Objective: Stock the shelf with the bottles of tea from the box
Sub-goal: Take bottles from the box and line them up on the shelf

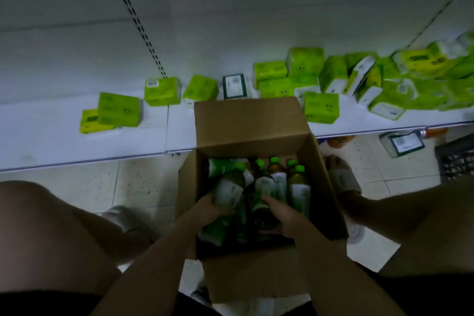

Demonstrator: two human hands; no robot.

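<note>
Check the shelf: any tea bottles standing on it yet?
No: the shelf holds only green packets, and the bottles are still in the box.

Cardboard box (246, 126), open, on the tiled floor (143, 185) against the white shelf (84, 141); far flap raised over the shelf edge. Contents: bottles of tea (298, 185), green caps, white labels, some upright, some lying. Left hand (211, 206) grips one lying bottle (228, 191); right hand (282, 215) grips a dark bottle (264, 202) beside it. On the shelf: green packs (119, 109), scattered left, heaped right. Knees either side of the box; sandalled feet on the floor. Black crate (456, 159) at right edge.
</note>
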